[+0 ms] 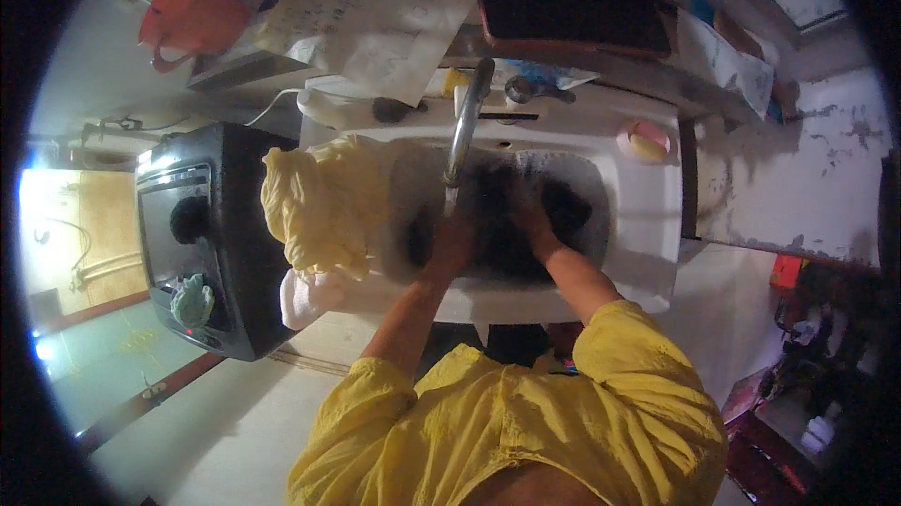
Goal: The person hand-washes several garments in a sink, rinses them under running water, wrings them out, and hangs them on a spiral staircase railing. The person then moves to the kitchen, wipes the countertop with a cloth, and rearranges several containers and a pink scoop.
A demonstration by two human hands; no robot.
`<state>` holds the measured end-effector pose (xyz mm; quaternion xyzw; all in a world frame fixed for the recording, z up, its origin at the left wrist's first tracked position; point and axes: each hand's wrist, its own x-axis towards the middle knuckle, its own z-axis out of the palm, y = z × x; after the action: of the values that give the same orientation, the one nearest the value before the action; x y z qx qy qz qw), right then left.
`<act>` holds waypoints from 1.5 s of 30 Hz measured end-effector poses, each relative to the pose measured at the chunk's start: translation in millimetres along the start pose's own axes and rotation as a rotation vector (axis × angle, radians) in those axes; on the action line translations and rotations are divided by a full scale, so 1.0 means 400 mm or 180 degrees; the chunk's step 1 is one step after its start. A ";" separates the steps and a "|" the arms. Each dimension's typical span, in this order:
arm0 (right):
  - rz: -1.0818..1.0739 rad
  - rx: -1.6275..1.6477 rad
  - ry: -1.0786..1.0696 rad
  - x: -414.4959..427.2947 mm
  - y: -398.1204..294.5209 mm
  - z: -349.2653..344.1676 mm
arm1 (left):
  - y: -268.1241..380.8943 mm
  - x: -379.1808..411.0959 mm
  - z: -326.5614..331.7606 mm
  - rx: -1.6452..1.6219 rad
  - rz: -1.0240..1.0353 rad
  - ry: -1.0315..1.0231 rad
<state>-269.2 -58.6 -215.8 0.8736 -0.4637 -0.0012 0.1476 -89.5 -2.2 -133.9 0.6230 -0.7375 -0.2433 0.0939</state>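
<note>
A white washbasin (637, 259) lies before me, with a wet dark cloth (566, 207) bunched in its bowl. Water runs from the chrome spout (464, 133) at the spot where my left hand (452, 242) is. That hand rests against the left part of the cloth, its fingers blurred. Farther right, my right hand (528, 207) is down on the same cloth, its fingertips lost in the dark fabric. Whether either hand grips the cloth or only presses on it is not clear. A yellow cloth (324, 203) is heaped over the basin's left rim.
A pink soap dish (644, 141) with a soap bar sits at the basin's back right. Left stands a black appliance (243, 238), near a white cloth (306, 298). The shelf behind holds a red mug (193, 9), a paper sheet (380, 13) and a dark flat tray (574, 13).
</note>
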 end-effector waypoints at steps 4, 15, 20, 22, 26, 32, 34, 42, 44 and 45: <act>0.0461 0.1919 0.0173 0.012 0.022 0.009 | 0.026 -0.014 -0.036 0.0248 0.0605 0.0230; 0.0688 0.2777 0.1898 0.175 0.298 -0.422 | 0.233 -0.085 -0.554 -0.4234 -0.0217 0.0297; 0.1166 0.1817 0.0684 0.254 0.357 -0.383 | 0.394 -0.106 -0.785 -0.4449 0.0407 0.0679; 0.1118 0.1761 0.0593 0.266 0.340 -0.402 | 0.417 -0.121 -0.844 -0.4545 0.0617 0.0686; 0.0664 0.1814 0.1053 0.259 0.347 -0.372 | 0.468 -0.114 -0.904 -0.4328 0.1025 0.0793; 0.0562 0.4540 0.0120 0.184 0.271 -0.538 | 0.444 -0.085 -0.900 -0.2962 0.1605 0.1360; 0.0406 0.4921 -0.0477 0.109 0.317 -0.568 | 0.431 -0.084 -0.904 0.0072 0.2699 0.2444; 0.0813 0.5721 0.0341 0.034 0.191 -0.740 | 0.444 -0.083 -0.869 -0.0573 0.2951 0.2202; 0.1364 0.6113 0.1016 0.037 0.197 -0.671 | 0.395 -0.070 -0.857 -0.0600 0.3217 0.2399; 0.1412 0.6455 0.1126 0.044 0.206 -0.675 | 0.349 -0.076 -0.845 -0.0697 0.3054 0.2376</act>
<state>-288.6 -46.9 66.3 0.4712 -0.3689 0.5419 -0.5900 -55.9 -39.8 229.7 0.2517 -0.8236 -0.0139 0.5080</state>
